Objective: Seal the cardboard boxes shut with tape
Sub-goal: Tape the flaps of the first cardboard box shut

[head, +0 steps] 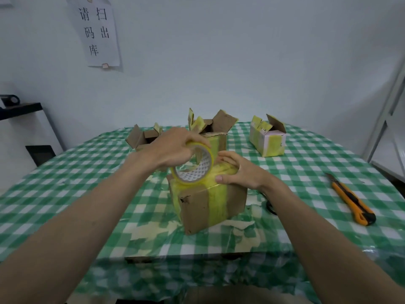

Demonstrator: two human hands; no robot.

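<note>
A small brown cardboard box point(197, 207) stands in the middle of the table, with yellowish tape running over its top and down its front. My left hand point(175, 150) grips a roll of yellow tape point(194, 165) just above the box's top left corner. My right hand point(238, 172) rests on the box's top, fingers spread over the tape and thumb pressed at the front edge. Three more boxes stand behind with flaps up: one at the left point(142, 137), one in the centre point(217, 128), and a pale one point(268, 139) at the right.
An orange and black utility knife point(352, 200) lies on the green checked tablecloth point(87, 172) at the right. Crumpled clear plastic and tape scraps lie around the box. A paper notice point(98, 31) hangs on the wall. A metal frame point(390, 106) stands at the far right.
</note>
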